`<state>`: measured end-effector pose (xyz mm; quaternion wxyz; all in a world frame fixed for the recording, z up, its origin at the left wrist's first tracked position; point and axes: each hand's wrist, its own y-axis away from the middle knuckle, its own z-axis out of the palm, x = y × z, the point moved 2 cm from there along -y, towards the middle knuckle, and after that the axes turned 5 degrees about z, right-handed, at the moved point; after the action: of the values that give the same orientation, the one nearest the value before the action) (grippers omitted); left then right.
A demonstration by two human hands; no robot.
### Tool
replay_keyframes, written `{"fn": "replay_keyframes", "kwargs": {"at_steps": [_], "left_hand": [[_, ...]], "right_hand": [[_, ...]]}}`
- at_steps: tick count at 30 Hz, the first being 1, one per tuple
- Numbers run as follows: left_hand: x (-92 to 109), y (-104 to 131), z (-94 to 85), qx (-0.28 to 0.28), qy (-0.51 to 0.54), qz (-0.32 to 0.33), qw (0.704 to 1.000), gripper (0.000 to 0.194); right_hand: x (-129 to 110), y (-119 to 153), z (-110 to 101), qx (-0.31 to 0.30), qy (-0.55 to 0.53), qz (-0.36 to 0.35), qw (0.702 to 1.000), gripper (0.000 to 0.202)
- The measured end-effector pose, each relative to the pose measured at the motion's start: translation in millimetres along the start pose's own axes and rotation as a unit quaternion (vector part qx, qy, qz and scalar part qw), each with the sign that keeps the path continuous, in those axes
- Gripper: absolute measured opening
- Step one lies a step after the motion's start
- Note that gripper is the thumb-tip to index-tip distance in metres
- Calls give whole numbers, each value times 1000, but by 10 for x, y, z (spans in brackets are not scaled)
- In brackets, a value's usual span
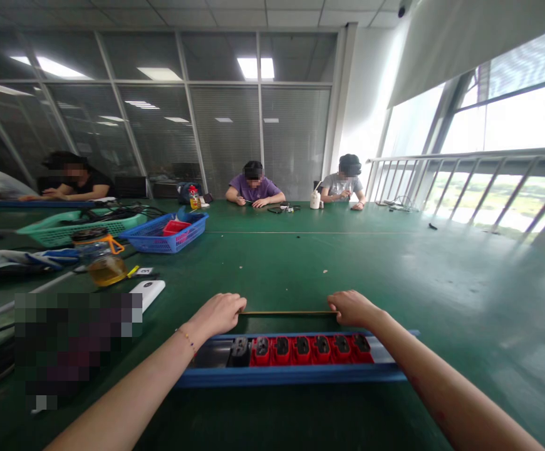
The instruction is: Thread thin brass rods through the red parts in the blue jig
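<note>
A thin, straight, brass-coloured strip (pixel 289 312) stretches level between my two hands. My left hand (pixel 222 312) is closed around its left end, and my right hand (pixel 353 307) grips the opposite end; the fingertips of both are partly hidden. Just nearer to me, below the strip, lies a long blue rail-like housing (pixel 295 374) on the green table. Inside it sits a row of several red socket modules (pixel 302 352) with black tops. At the row's left end is a black module (pixel 240 352). My forearms cover parts of the housing's ends.
To the left are a white power bank (pixel 149 291), a glass jar of amber liquid (pixel 106 266), a blue basket (pixel 169 241) and a green basket (pixel 49 232) with cables. Several people sit along the far side, among them a person in purple (pixel 254 191).
</note>
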<state>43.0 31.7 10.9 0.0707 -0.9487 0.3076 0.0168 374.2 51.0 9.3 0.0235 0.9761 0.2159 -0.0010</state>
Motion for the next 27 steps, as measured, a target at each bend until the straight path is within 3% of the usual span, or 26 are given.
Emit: {"fn": "replay_keyframes", "kwargs": {"at_steps": [4, 11, 14, 18, 22, 25, 27], "left_hand": [[-41, 16, 25, -6, 46, -14, 999, 16], [-31, -1, 66, -27, 141, -9, 990, 10], [-2, 3, -13, -13, 197, -25, 980, 21], [43, 41, -218, 26, 306, -62, 949, 33], [121, 108, -408, 92, 407, -123, 900, 41], [188, 176, -446, 112, 457, -191, 861, 44], [231, 231, -446, 143, 454, -218, 852, 43]], "right_hand": [[60, 24, -10, -6, -36, 10, 999, 19], [150, 214, -82, 35, -91, 51, 994, 29], [142, 279, -99, 57, -100, 68, 991, 28], [108, 361, -170, 93, -120, 73, 986, 27], [13, 479, -297, 149, -145, 70, 976, 24], [-92, 584, -381, 209, -159, 74, 962, 20], [-149, 657, -413, 246, -186, 82, 948, 17]]}}
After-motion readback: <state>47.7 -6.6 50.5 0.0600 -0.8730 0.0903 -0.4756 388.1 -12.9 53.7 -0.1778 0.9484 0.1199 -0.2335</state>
